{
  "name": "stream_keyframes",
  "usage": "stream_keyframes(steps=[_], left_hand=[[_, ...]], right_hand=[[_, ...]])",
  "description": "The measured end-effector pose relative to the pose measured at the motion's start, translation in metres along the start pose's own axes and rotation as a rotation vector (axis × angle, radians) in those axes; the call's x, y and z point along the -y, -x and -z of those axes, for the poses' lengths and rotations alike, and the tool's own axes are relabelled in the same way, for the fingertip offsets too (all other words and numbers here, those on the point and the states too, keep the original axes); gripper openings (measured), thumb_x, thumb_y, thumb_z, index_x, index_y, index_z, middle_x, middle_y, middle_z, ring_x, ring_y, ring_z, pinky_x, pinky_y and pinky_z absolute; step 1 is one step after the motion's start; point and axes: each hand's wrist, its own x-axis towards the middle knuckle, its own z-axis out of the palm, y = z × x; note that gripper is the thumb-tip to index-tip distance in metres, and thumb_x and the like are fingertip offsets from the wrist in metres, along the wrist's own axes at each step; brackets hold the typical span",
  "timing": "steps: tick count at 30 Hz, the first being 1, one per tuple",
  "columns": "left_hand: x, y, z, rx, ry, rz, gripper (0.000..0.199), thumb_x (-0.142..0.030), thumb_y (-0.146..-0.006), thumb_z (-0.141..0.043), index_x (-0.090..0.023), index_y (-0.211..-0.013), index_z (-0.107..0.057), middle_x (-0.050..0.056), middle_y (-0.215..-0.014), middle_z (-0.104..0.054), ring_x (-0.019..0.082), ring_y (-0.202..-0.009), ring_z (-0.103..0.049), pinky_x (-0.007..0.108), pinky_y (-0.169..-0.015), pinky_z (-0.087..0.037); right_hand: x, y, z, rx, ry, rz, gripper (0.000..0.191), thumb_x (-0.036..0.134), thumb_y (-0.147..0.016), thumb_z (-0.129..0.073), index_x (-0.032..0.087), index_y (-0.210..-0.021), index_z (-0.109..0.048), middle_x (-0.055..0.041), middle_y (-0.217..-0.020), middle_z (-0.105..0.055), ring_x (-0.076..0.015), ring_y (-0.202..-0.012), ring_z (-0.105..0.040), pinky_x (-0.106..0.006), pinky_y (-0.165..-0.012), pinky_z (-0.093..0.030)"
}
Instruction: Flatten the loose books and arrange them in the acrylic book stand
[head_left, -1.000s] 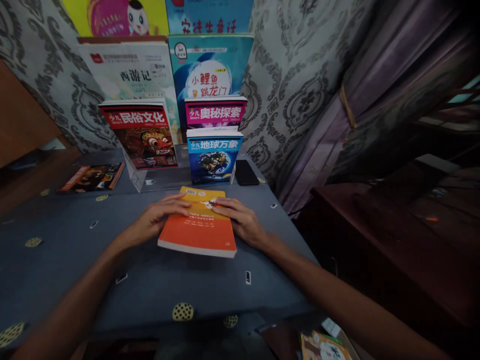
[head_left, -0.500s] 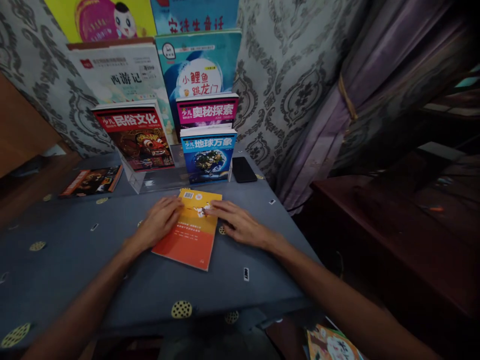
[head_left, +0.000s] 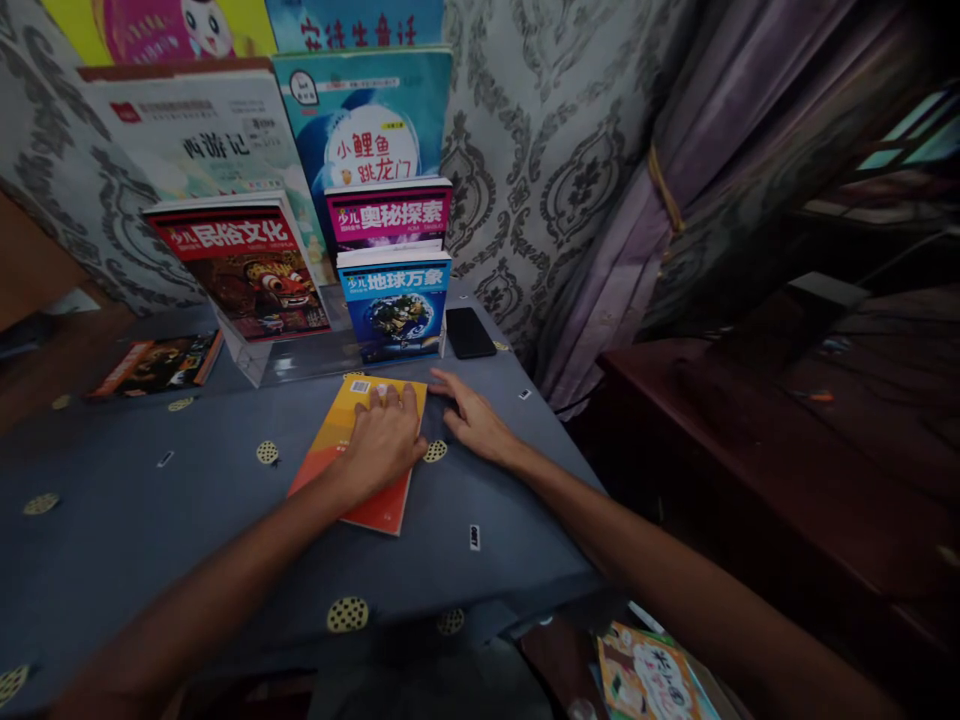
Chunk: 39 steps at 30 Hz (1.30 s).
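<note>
A thin book [head_left: 382,510] with a yellow-to-orange-red cover lies flat on the cloth-covered table, its barcode at the far end. My left hand [head_left: 384,435] rests across this cover with fingers spread forward, hiding its middle. Just off the book's right edge is my right hand [head_left: 476,418], its fingers apart and pointing toward the book; nothing is in it. Whether the right fingertips touch the book's edge is hard to tell.
Behind the book stands a clear rack [head_left: 300,362] with several upright books, among them a blue earth book [head_left: 397,312] and a red-topped book [head_left: 247,270]. A black phone [head_left: 470,333] lies right of it, another book [head_left: 161,364] left. More books [head_left: 652,670] sit below the table's front edge.
My left hand has moved right from the book's left edge onto the middle of its cover. My right hand has come off the cover to beside its right edge. The view has shifted slightly.
</note>
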Motion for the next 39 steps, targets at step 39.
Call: stream_keyframes(steps=[39], left_hand=[[0.085, 0.039, 0.029, 0.35, 0.537, -0.342, 0.072, -0.053, -0.071, -0.08, -0.031, -0.136, -0.059, 0.006, -0.159, -0.04, 0.033, -0.149, -0.031, 0.046, -0.121, -0.022]], right_hand=[[0.008, 0.003, -0.005, 0.036, 0.176, 0.049, 0.065, 0.005, -0.078, -0.045, 0.021, -0.141, -0.049, -0.0087, -0.137, -0.063, -0.0302, -0.127, -0.056, -0.059, -0.111, -0.042]])
